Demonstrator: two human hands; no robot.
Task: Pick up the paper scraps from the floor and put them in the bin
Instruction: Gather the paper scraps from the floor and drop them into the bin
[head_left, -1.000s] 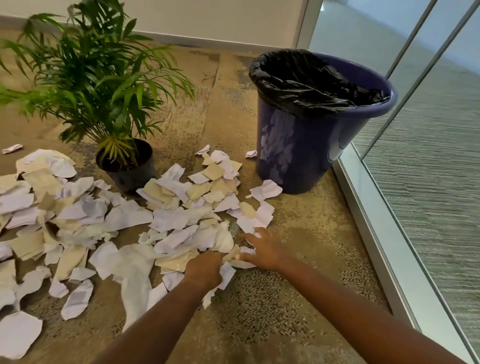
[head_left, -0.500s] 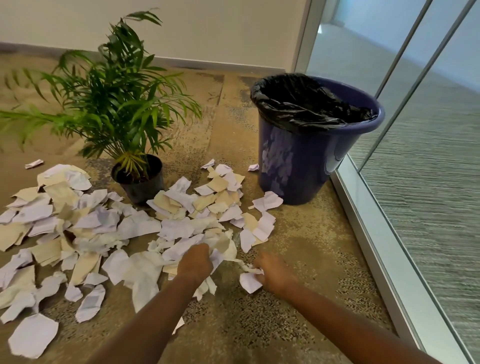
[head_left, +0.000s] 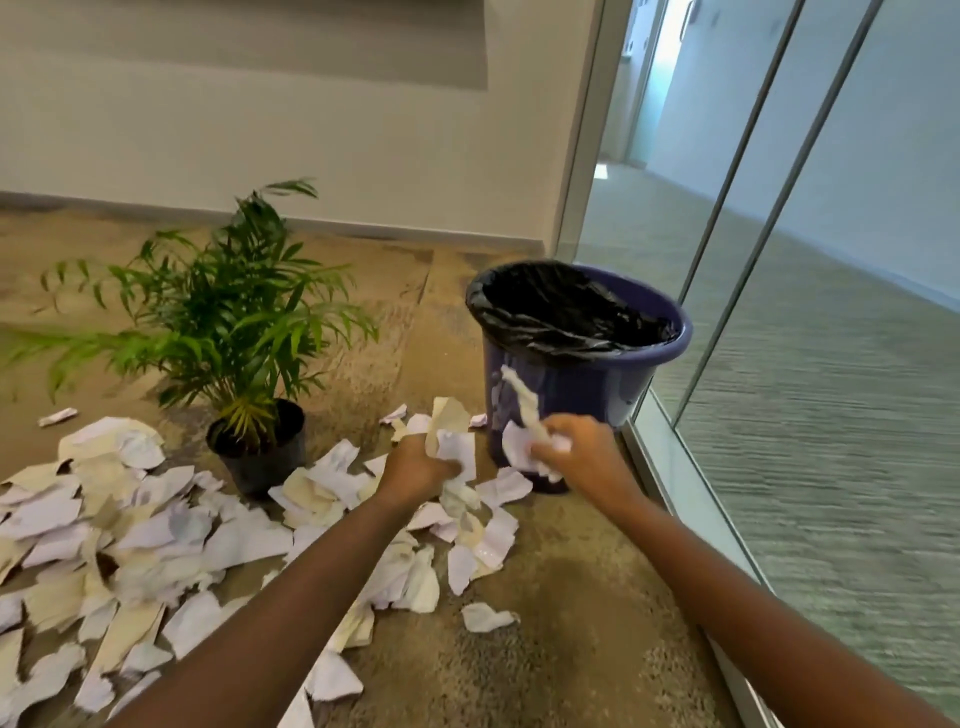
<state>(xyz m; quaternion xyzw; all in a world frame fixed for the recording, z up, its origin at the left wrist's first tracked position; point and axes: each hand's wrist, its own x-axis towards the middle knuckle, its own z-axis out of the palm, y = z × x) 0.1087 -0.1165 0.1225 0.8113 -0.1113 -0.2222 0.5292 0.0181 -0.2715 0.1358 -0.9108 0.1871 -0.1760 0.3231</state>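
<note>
Several torn white and cream paper scraps (head_left: 171, 540) lie spread over the brown carpet at left and centre. A purple bin (head_left: 576, 384) with a black liner stands beyond them, by the glass wall. My left hand (head_left: 415, 470) is raised off the floor, shut on a bunch of paper scraps (head_left: 451, 431). My right hand (head_left: 582, 452) is also raised, in front of the bin's lower wall, shut on another bunch of paper scraps (head_left: 522, 410) that sticks upward. Both hands are below the bin's rim.
A potted green plant (head_left: 228, 332) in a black pot stands left of the bin, among the scraps. A glass wall with a metal floor rail (head_left: 691, 509) runs along the right. A white wall closes the back.
Both hands have lifted off the floor with scraps in them and moved up towards the bin. The camera has tilted up, showing more wall.
</note>
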